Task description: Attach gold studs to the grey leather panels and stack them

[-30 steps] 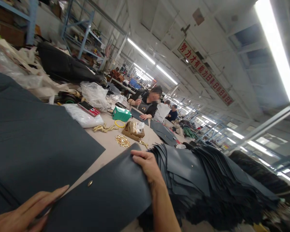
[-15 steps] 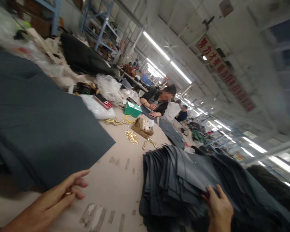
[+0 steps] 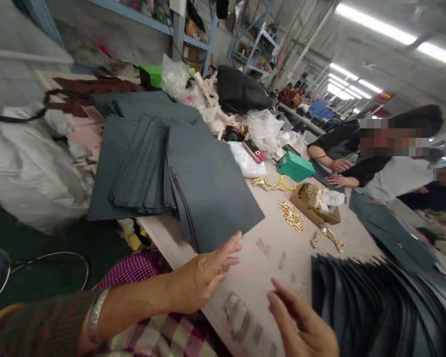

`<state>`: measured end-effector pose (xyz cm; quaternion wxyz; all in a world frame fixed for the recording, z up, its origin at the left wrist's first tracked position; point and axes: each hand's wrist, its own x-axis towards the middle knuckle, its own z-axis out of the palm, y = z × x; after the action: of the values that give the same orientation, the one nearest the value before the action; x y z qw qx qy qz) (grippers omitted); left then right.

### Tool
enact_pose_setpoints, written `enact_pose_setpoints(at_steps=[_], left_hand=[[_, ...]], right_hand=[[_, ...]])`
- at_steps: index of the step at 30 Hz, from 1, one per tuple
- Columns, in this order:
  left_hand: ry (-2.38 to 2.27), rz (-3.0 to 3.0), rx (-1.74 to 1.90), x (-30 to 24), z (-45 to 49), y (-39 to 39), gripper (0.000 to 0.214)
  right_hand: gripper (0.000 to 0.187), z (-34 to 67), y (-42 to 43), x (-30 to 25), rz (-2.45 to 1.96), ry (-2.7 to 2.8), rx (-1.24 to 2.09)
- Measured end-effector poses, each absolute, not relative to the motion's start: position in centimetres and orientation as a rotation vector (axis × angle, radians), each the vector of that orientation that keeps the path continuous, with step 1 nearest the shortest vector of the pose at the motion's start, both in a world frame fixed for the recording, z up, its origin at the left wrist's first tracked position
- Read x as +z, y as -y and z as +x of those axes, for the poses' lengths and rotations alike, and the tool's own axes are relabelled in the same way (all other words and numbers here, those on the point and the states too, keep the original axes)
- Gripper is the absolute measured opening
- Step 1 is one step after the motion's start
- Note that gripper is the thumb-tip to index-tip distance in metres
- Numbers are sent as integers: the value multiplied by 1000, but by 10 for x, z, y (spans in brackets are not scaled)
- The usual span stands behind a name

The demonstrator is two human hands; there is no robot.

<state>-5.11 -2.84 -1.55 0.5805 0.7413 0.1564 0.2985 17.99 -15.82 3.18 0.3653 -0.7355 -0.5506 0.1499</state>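
My left hand (image 3: 204, 275) hovers flat over the beige table (image 3: 267, 258), fingers spread, its tips at the near corner of a fanned stack of dark grey sheets (image 3: 193, 183). It holds nothing. My right hand (image 3: 301, 325) is open above the table's near edge, just left of a second pile of dark leather pieces (image 3: 382, 307) at the lower right. Gold metal fittings (image 3: 292, 216) lie scattered on the table between the two stacks.
A cardboard box of gold hardware (image 3: 315, 203), a green box (image 3: 295, 167), a yellow ring (image 3: 288, 183), a phone (image 3: 254, 150) and plastic bags sit further back. Another person (image 3: 360, 158) works across the table. A large white sack (image 3: 29, 168) stands at the left.
The dark piece with the gold stud is out of my hands. My right hand left the leather pile and opened. The view swung left and down onto the grey sheets.
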Motion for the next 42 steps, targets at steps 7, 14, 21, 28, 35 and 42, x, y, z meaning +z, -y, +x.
enact_pose_setpoints(at_steps=[7,14,21,28,35,42], left_hand=[[-410,1974,757,-12,-68,24,95],[-801,1452,692,-17,-84,28,66],[-995,1015,640,-20,-106,35,41],[-1051,1056,621,-8,-122,33,46],[-938,934,782,-1,-116,36,36],[-825,951,604,-5,-113,42,32]], right_hand=[[19,81,77,18,-1391,1842,416],[20,82,59,8,-1238,1958,291],[18,112,-30,4,-1547,1835,78],[17,121,-18,0,-1671,1986,493],[17,118,30,7,-1707,1828,1111],[17,99,33,0,-1662,1609,1200]])
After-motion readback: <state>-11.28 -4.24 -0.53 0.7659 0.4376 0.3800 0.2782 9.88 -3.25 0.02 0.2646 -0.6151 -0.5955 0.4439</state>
